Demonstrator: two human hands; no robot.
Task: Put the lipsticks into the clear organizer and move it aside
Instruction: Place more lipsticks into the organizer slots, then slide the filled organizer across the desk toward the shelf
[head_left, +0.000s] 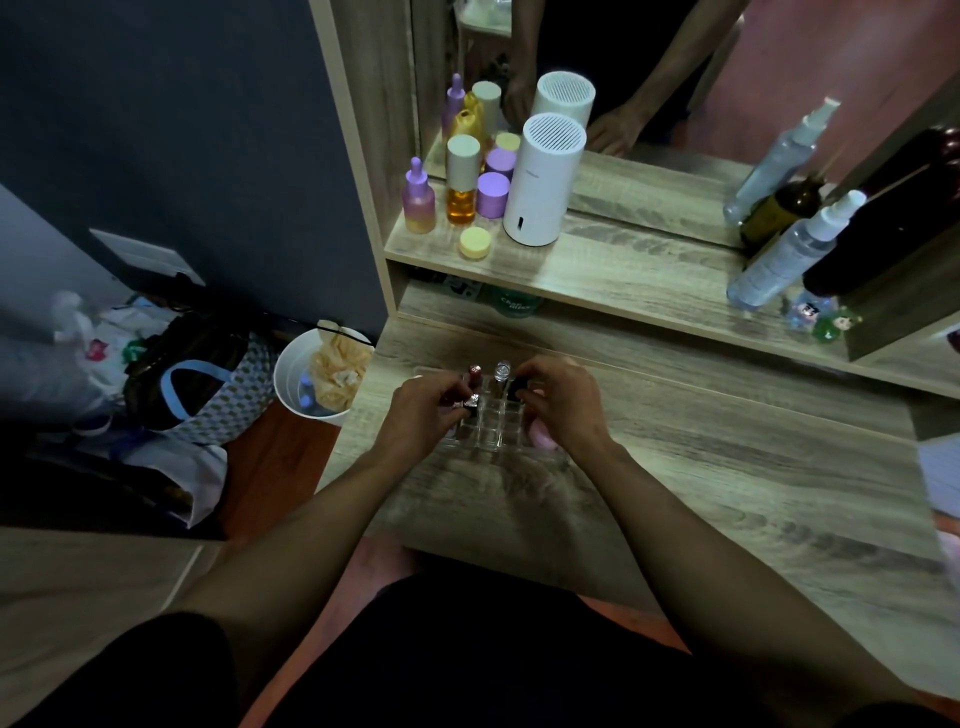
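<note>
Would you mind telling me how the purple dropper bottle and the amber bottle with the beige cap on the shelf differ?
The purple dropper bottle is frosted, fading from purple to yellow, while the amber bottle is clear with orange liquid visible inside. The dropper bottle ends in a narrow purple bulb; the amber bottle has a wide, flat beige cap. The dropper bottle is shorter and stands further left. Both stand upright on the wooden shelf, left of the white cylinder.

The organizer (485, 415) sits on the counter (701, 467), toward its left end. The left hand (423, 410) is at its left side and the right hand (563, 402) at its right. Lipsticks (474, 375) stand in its back compartments. Behind and above runs a shelf (623, 280): bottles (460, 179) at the left, a canister (543, 179) just right of them, spray bottles (789, 249) far right. A bin (291, 374) stands on the floor left of the counter.
</note>
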